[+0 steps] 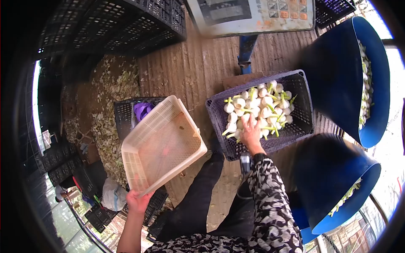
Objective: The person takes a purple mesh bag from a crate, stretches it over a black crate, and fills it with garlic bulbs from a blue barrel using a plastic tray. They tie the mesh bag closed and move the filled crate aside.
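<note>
A cream perforated basket [162, 145] is tilted at centre-left of the frame, empty, its open side turned up and right; right of centre stands a dark slatted crate [301, 109], partly filled with white bulbs [257, 105] on short green stalks.

Daylit fisheye view, dark vignetted edges

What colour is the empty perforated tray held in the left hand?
Pale cream tray, gripped at its corner by the left hand; the head view shows it best.
</note>
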Demonstrator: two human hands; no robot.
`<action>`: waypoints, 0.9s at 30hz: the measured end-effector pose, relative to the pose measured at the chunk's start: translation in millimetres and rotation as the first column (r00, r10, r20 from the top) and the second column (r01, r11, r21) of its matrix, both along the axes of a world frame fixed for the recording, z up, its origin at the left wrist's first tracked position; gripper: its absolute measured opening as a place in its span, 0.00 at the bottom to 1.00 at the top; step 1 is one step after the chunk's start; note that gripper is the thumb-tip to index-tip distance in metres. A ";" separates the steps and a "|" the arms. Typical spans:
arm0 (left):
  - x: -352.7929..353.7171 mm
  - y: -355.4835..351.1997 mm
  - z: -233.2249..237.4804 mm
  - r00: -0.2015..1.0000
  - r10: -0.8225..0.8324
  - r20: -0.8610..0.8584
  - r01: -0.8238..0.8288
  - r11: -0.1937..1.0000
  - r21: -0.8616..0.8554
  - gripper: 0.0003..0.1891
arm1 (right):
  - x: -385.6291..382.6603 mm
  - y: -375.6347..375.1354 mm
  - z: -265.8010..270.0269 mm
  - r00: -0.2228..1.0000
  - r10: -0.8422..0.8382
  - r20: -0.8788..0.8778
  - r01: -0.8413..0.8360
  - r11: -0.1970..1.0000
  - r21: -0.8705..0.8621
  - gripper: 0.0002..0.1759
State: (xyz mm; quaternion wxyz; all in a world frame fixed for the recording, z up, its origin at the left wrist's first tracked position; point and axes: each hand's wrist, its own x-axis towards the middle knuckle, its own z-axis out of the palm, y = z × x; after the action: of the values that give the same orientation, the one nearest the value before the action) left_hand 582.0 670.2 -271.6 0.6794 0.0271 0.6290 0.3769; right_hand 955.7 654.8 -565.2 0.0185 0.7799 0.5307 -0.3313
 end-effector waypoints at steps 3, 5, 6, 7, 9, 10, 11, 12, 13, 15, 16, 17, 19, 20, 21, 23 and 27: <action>5.8 -0.1 0.2 1.000 -0.008 -0.008 0.008 1.000 0.011 0.39 | 2.1 -34.9 -13.6 0.956 0.268 0.121 -0.260 0.962 -0.078 0.37; 14.0 1.3 -1.2 0.999 -0.020 0.030 0.019 1.000 0.024 0.40 | 5.4 -39.3 -33.9 0.989 0.112 0.091 -0.111 0.994 -0.019 0.37; 18.8 0.1 0.1 0.998 -0.019 0.053 0.017 0.999 0.030 0.40 | -1.9 -37.6 -43.0 0.985 0.073 0.155 -0.073 0.997 -0.008 0.37; 24.1 -1.7 2.1 0.998 -0.033 0.062 0.031 0.999 0.033 0.40 | -10.0 -32.5 -44.9 0.975 0.033 0.218 -0.035 0.999 0.004 0.36; 32.4 -4.9 12.1 0.993 -0.120 -0.002 0.120 0.992 0.027 0.41 | -10.0 -9.1 -3.4 0.995 -0.102 0.007 0.099 0.952 -0.290 0.26; 36.0 -5.8 20.1 0.990 -0.139 -0.001 0.139 0.990 0.023 0.41 | -9.1 -7.7 22.2 0.982 -0.172 -0.081 0.151 0.963 -0.222 0.26; 41.8 -6.5 26.1 0.981 -0.194 -0.028 0.195 0.980 0.043 0.40 | -1.7 -10.8 42.7 0.958 -0.235 -0.163 0.211 0.966 -0.151 0.26; 49.5 -7.5 28.8 0.968 -0.248 -0.048 0.251 0.966 0.065 0.40 | 5.9 -26.9 41.6 0.767 -0.434 -0.472 0.476 0.879 -0.034 0.27; 51.5 -9.0 31.5 0.961 -0.276 -0.023 0.277 0.958 0.067 0.40 | 15.0 -48.7 42.5 0.466 -0.485 -0.740 0.721 0.693 -0.001 0.29; 59.4 -10.1 34.3 0.809 -0.563 -0.172 0.579 0.812 0.067 0.37 | 51.0 -86.9 145.6 -0.628 -0.345 -0.698 0.627 0.308 -0.716 0.35; 87.1 -10.5 40.2 0.775 -0.599 -0.204 0.624 0.777 0.088 0.36 | 64.1 -119.1 170.9 -0.651 -0.252 -0.716 0.565 0.469 -0.679 0.39; 115.1 -10.7 47.4 0.736 -0.658 -0.162 0.675 0.732 0.095 0.36 | 62.9 -137.8 206.1 -0.628 -0.169 -0.760 0.624 0.473 -0.621 0.37; 166.7 -21.5 65.2 0.634 -0.757 -0.156 0.772 0.611 0.174 0.37 | 74.9 -196.8 272.6 -0.018 -0.379 -0.925 0.814 0.531 -0.234 0.33; 186.6 -27.6 71.9 0.558 -0.822 -0.110 0.824 0.535 0.184 0.37 | 77.6 -228.4 294.4 0.074 -0.465 -0.882 0.868 0.466 -0.173 0.33; 208.7 -38.3 76.8 0.531 -0.842 -0.096 0.838 0.507 0.201 0.37 | 81.0 -262.1 311.2 0.158 -0.546 -0.823 0.902 0.419 -0.105 0.33; 256.7 -71.7 90.2 0.373 -0.927 -0.036 0.892 0.348 0.288 0.38 | 79.1 -334.5 327.4 0.083 -0.644 -0.761 0.979 0.194 -0.057 0.24; 371.4 -143.5 125.5 0.006 -0.995 -0.104 0.934 -0.031 0.357 0.44 | 101.7 -446.5 355.0 0.004 -0.730 -0.683 0.965 -0.177 0.195 0.12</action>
State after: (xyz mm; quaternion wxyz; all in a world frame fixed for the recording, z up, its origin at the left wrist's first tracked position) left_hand 953.4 526.7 -146.1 0.7854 0.5360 0.2901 -0.1084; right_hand 1057.5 208.3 -210.2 -0.5749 0.7962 -0.0885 -0.1666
